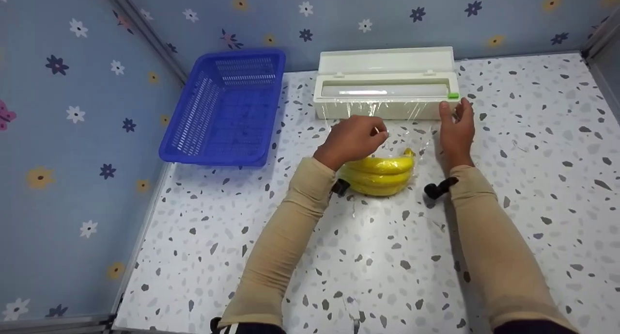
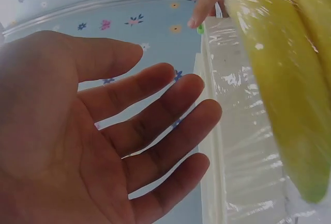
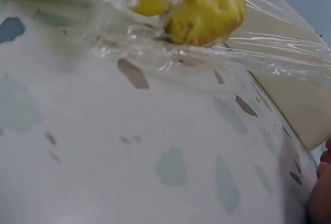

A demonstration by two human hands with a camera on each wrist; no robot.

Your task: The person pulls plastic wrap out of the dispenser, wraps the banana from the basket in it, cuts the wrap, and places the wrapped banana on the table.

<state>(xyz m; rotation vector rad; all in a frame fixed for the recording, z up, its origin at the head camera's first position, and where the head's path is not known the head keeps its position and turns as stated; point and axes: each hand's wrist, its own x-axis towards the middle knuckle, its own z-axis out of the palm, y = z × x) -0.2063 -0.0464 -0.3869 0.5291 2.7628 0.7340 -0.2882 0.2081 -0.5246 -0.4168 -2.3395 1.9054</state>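
We see our left hand [image 1: 352, 139] hovering just above the bananas [image 1: 380, 174], fingers spread and relaxed in the left wrist view — holding nothing. Our right hand [image 1: 457, 126] lies open just right of them, fingertips at the cling film dispenser [image 1: 385, 84]. Film [image 1: 407, 130] drapes the bananas between both hands on the surface [image 1: 533, 179].

Bright, even light from above fills the head view, leaving only soft, short shadows on the tabletop [image 1: 533, 145] beside the arms. Both wrist views are blurred at close range, with white glare streaks on the plastic wrap [image 3: 269, 53].
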